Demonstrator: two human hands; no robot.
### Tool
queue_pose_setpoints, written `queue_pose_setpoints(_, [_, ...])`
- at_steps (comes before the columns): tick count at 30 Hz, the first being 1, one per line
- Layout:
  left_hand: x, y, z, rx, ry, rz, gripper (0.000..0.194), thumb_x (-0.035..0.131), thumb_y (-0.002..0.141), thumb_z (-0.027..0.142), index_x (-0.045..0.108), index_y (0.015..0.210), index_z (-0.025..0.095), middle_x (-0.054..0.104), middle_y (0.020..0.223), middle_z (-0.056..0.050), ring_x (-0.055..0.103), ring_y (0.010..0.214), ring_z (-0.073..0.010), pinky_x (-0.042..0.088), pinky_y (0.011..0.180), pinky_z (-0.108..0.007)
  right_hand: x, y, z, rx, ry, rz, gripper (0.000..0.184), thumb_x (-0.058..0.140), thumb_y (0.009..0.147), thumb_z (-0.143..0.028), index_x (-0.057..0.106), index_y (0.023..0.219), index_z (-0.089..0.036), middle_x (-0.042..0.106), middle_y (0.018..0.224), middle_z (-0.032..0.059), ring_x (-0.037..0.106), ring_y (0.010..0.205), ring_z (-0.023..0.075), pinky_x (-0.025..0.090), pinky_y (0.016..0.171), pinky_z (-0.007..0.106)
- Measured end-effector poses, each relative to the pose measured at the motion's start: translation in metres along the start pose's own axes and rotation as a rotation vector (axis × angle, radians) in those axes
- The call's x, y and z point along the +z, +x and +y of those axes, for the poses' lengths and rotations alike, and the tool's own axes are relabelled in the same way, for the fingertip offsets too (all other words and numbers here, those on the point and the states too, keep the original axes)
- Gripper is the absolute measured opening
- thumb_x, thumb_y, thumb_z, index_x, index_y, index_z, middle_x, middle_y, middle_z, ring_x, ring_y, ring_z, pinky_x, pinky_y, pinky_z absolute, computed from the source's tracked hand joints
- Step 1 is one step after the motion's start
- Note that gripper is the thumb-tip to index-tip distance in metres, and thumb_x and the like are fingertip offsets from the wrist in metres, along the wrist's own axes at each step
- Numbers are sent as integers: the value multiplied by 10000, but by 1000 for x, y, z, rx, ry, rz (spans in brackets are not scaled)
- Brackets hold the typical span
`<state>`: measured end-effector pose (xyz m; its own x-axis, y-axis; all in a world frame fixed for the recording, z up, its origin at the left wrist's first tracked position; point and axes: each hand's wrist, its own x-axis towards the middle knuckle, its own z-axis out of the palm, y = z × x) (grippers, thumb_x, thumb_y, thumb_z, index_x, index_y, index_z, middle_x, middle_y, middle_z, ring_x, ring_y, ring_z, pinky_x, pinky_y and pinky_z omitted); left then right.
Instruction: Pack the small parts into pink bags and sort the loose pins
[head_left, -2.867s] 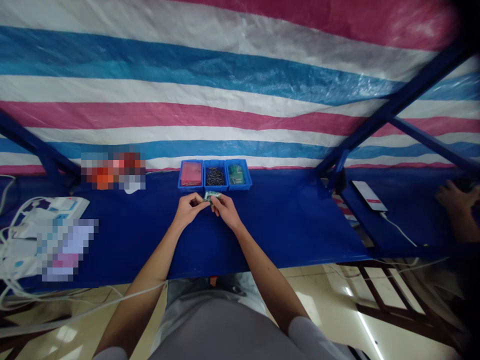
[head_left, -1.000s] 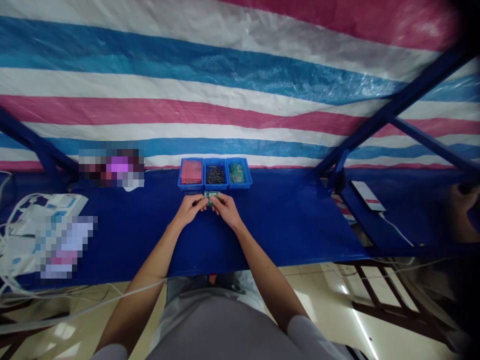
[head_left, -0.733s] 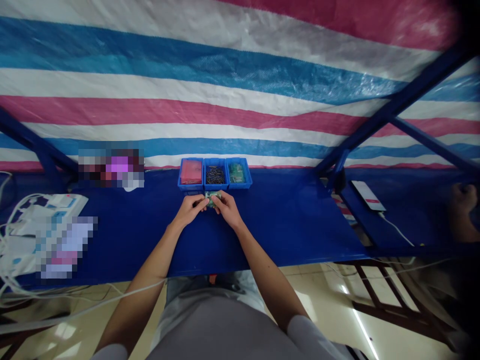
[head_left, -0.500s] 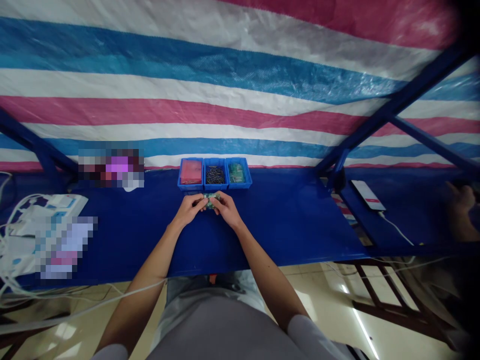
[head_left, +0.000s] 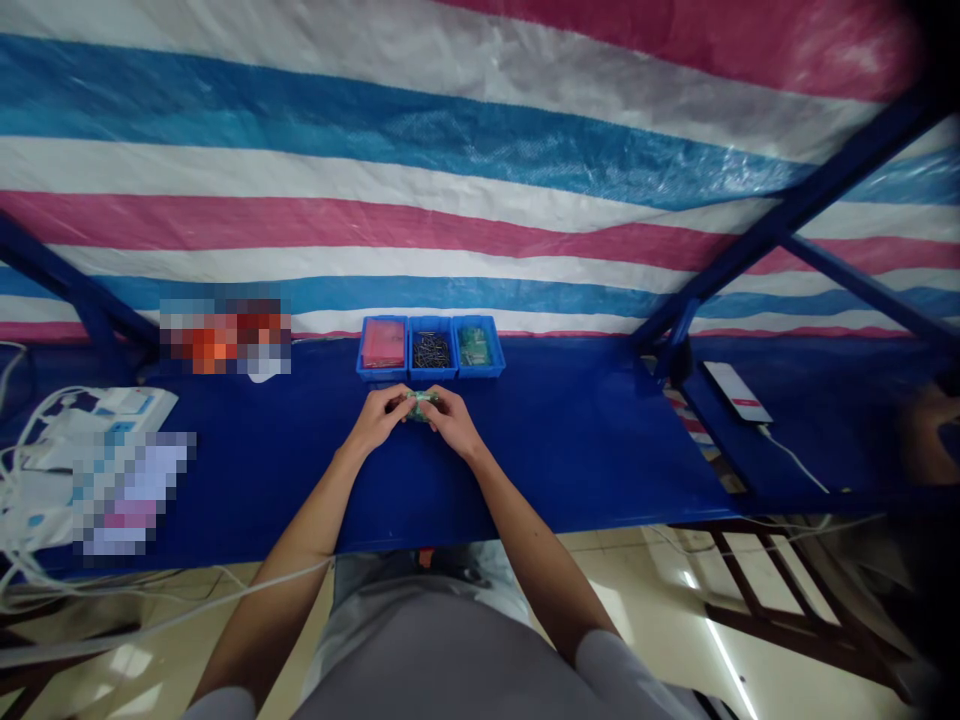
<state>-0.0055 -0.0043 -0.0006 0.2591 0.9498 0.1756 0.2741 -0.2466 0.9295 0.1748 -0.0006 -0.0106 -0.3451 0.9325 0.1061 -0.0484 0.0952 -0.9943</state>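
Head view: the fingertips of the left hand (head_left: 377,418) and the right hand (head_left: 454,420) pinch a small green piece (head_left: 421,406) between them, each hand grasping one side. It sits at the middle of the blue table (head_left: 570,440), just near of the bins; whether it touches the tabletop I cannot tell. The step in hand seems to be working this piece with both thumbs; the next move probably calls for a steady hold on one side while the other hand adjusts its grip.

Just beyond stand three blue bins side by side: the left bin (head_left: 384,376) has pink pieces (head_left: 383,344), the middle bin (head_left: 433,374) thin dark metal parts (head_left: 431,351), the right bin (head_left: 481,373) green pieces (head_left: 475,346).

Farther out, a white power strip (head_left: 142,402) lies left, and a phone (head_left: 736,392) right, near a blurred co-worker's hand (head_left: 934,430). No brand or writing is readable; patches at left are pixelated.
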Motion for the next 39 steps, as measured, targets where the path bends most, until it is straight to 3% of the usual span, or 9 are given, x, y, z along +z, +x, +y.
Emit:
queue_pose_setpoints(9, [3,0,3,27,64,-5,309,566,935,424,643,811,152,563,629,8,503,589,-127,374,594,-243,-1,0,1,-24,-58,41,273,592,874,-424,527,742,-195,463,598,-51,418,547,100,331,533,221])
queue_pose_setpoints(18, [1,1,-3,18,51,64,286,586,921,416,640,811,157,549,611,16,483,566,-119,356,574,-240,1,1,0,-4,-16,-14,243,627,853,-418,543,822,-192,485,632,-50,430,555,102,359,539,223])
queue_pose_setpoints(26, [3,1,-1,6,21,39,303,607,903,443,682,918,150,586,674,-3,513,609,-133,392,603,-247,-1,1,4,-15,-69,48,269,628,843,-417,488,752,-205,455,589,-65,412,540,99,331,529,216])
queue_pose_setpoints(39, [3,0,-1,-13,-25,74,284,612,909,436,672,921,159,586,692,-1,529,620,-132,409,599,-246,2,1,2,-8,1,41,260,620,870,-446,540,852,-199,472,614,-65,437,514,92,361,514,219])
